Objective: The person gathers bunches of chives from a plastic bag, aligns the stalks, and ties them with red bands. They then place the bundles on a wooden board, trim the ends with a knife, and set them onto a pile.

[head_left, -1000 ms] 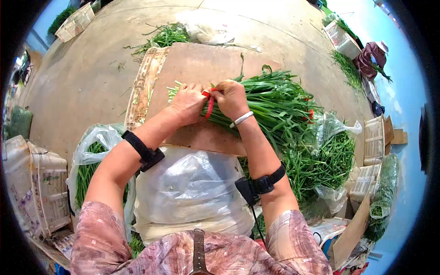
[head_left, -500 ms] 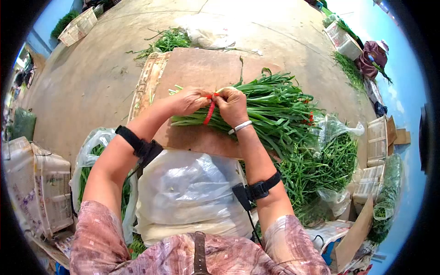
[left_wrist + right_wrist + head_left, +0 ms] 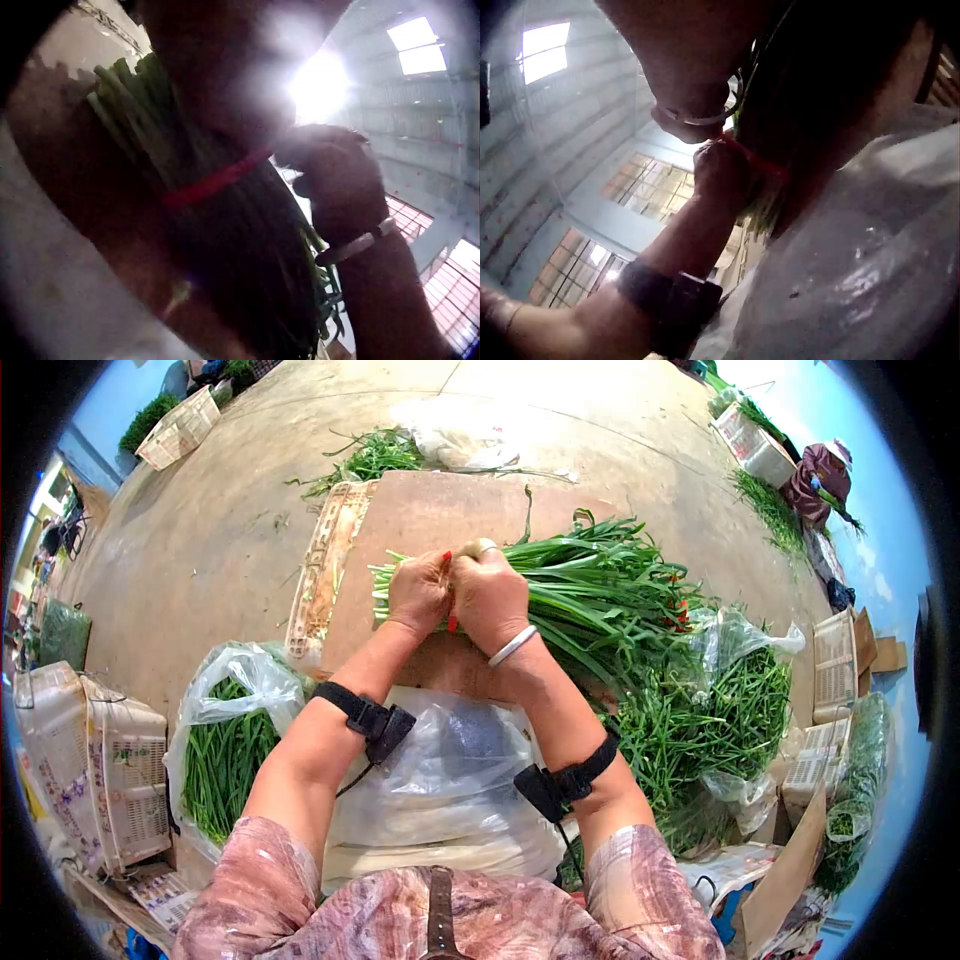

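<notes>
A thick bunch of long, flat-leaved greens like garlic chives point(image 3: 600, 585) lies on the brown board point(image 3: 415, 510), pale cut ends to the left. A red ribbon point(image 3: 214, 184) goes round it near the stem end. Over the bunch my left hand point(image 3: 418, 592) grips the ribbon, a red tip poking out above its fingers. My right hand point(image 3: 490, 598), with a pale bracelet at its wrist, is curled against the left and pinches the ribbon too. In the left wrist view the ribbon runs up to where both hands meet. The fingertips are mostly hidden in the head view.
A clear plastic-covered pile point(image 3: 440, 780) sits between me and the board. Bagged greens point(image 3: 230, 760) stand at left, more loose greens point(image 3: 700, 720) at right. A plastic crate point(image 3: 325, 575) shows under the board's left edge. Another person point(image 3: 815, 485) is at far right.
My hands first worked at the ribbon over the bunch, then drew a little apart. Now they are pressed together, fists closed, with most of the ribbon hidden beneath them.
</notes>
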A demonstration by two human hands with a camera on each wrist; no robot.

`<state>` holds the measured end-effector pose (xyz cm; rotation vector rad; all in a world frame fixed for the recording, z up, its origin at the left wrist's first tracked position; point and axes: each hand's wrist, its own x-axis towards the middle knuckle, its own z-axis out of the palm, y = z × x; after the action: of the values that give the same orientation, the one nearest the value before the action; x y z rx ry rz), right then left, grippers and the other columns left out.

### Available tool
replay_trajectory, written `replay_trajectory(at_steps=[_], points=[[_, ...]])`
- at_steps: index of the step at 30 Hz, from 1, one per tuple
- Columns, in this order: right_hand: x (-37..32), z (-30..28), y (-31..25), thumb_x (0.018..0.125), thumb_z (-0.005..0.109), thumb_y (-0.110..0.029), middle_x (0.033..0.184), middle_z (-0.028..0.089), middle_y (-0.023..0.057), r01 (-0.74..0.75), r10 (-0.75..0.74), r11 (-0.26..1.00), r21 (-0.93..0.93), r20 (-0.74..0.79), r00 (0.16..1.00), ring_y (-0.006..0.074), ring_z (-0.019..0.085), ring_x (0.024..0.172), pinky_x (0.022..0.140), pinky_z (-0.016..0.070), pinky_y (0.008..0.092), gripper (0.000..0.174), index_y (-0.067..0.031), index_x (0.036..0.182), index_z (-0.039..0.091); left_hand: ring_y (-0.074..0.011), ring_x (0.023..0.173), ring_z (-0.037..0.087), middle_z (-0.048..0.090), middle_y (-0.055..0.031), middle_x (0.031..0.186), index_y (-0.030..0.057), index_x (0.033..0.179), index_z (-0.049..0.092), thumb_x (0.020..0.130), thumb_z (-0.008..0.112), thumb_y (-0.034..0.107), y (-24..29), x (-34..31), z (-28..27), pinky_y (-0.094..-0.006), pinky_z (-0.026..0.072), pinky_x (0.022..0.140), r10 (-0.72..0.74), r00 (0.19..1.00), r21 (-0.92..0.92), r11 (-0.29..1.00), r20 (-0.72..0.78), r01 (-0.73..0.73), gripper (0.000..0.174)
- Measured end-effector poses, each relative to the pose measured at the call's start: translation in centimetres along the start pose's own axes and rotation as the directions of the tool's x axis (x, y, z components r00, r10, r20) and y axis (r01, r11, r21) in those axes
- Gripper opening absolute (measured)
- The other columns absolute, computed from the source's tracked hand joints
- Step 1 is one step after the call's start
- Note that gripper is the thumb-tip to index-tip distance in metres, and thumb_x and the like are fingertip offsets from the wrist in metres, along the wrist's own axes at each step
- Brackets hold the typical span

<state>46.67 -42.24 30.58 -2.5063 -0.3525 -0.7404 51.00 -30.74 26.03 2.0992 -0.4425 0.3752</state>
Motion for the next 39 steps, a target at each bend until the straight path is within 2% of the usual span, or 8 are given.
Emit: replay_trajectory(at_steps=[15, 18, 22, 27, 29, 31, 34, 39], points=[[-0.3, 4.3, 3.3, 0.065, 0.064, 0.002, 0.070, 0.060, 0.0130, -0.194, 0.281, 0.829, 0.525, -0.092, 0.955, 0.0278, 0.059, 0.070, 0.064, 0.0469, 0.0340, 0.004, -0.0010, 0.068, 0.062, -0.0358, 0.066, 0.055, 0.057, -0.0163, 0.068, 0.0052, 0.079, 0.060, 0.082, 0.053, 0.008, 0.9, -2.4, -1.5, -0.0426, 0.0430, 0.062, 0.313, 0.937, 0.123, 0.947, -0.158, -0.296, 0.008], [0.2, 3.5, 4.1, 0.069, 0.066, 0.001, 0.063, 0.061, 0.0100, -0.286, 0.286, 0.715, 0.638, 0.106, 0.952, 0.0154, 0.058, 0.057, 0.056, 0.0464, 0.0274, 0.003, 0.0018, 0.069, 0.063, -0.0339, 0.079, 0.060, 0.062, -0.0192, 0.083, 0.0000, 0.092, 0.061, 0.083, 0.052, 0.011, 1.5, -1.6, -2.8, -0.0376, 0.0464, 0.071, 0.096, 0.980, 0.121, 0.986, 0.173, -0.118, 0.017], [0.3, 3.3, 3.9, 0.069, 0.064, 0.001, 0.063, 0.061, 0.0101, -0.314, 0.306, 0.674, 0.669, 0.134, 0.942, 0.0142, 0.058, 0.057, 0.055, 0.0469, 0.0270, 0.002, 0.0025, 0.068, 0.064, -0.0378, 0.084, 0.060, 0.061, -0.0243, 0.088, 0.0013, 0.095, 0.062, 0.080, 0.049, 0.018, 2.4, -1.2, -4.6, -0.0386, 0.0469, 0.075, 0.040, 0.968, -0.114, 0.993, 0.249, -0.012, 0.026], [0.4, 3.7, 4.4, 0.067, 0.063, 0.000, 0.064, 0.062, 0.0107, -0.306, 0.304, 0.704, 0.640, 0.118, 0.945, 0.0154, 0.058, 0.057, 0.056, 0.0468, 0.0274, 0.002, 0.0023, 0.068, 0.064, -0.0327, 0.092, 0.061, 0.062, -0.0224, 0.098, -0.0041, 0.098, 0.061, 0.084, 0.047, 0.019, -1.5, 0.0, -3.3, -0.0354, 0.0449, 0.082, 0.250, 0.958, -0.080, 0.967, 0.144, -0.240, 0.030], [0.3, 3.6, 4.0, 0.067, 0.063, 0.000, 0.064, 0.062, 0.0109, -0.302, 0.310, 0.710, 0.636, 0.102, 0.945, 0.0157, 0.058, 0.057, 0.056, 0.0467, 0.0275, 0.002, 0.0023, 0.067, 0.064, -0.0300, 0.089, 0.062, 0.063, -0.0211, 0.092, -0.0049, 0.106, 0.057, 0.088, 0.044, 0.020, -0.4, 0.2, -2.6, -0.0332, 0.0463, 0.080, -0.296, 0.939, -0.317, 0.886, 0.177, 0.339, 0.033], [0.4, 3.8, 4.2, 0.067, 0.062, 0.001, 0.064, 0.062, 0.0110, -0.296, 0.308, 0.677, 0.674, 0.106, 0.945, 0.0158, 0.058, 0.057, 0.056, 0.0465, 0.0275, 0.003, 0.0027, 0.067, 0.064, -0.0233, 0.085, 0.063, 0.066, -0.0175, 0.089, -0.0076, 0.114, 0.052, 0.088, 0.051, 0.017, 1.0, 0.5, -3.0, -0.0285, 0.0475, 0.077, -0.288, 0.932, -0.136, 0.937, 0.222, 0.322, 0.036], [0.6, 3.9, 4.4, 0.067, 0.061, 0.002, 0.063, 0.063, 0.0093, -0.311, 0.304, 0.581, 0.752, 0.154, 0.940, 0.0123, 0.058, 0.056, 0.054, 0.0466, 0.0259, 0.003, 0.0032, 0.067, 0.064, -0.0142, 0.080, 0.063, 0.068, -0.0143, 0.091, -0.0161, 0.113, 0.047, 0.075, 0.068, 0.006, 0.4, 0.3, -2.3, -0.0239, 0.0483, 0.072, -0.285, 0.912, -0.306, 0.876, 0.294, 0.373, 0.049], [0.9, 4.0, 4.3, 0.067, 0.062, 0.002, 0.061, 0.063, 0.0081, -0.352, 0.322, 0.566, 0.746, 0.193, 0.927, 0.0092, 0.057, 0.055, 0.052, 0.0467, 0.0244, 0.003, 0.0028, 0.067, 0.065, -0.0150, 0.080, 0.064, 0.068, -0.0151, 0.090, -0.0160, 0.116, 0.046, 0.069, 0.072, 0.012, 0.4, 0.6, -2.0, -0.0233, 0.0478, 0.074, -0.327, 0.903, -0.237, 0.888, 0.278, 0.395, 0.061]])
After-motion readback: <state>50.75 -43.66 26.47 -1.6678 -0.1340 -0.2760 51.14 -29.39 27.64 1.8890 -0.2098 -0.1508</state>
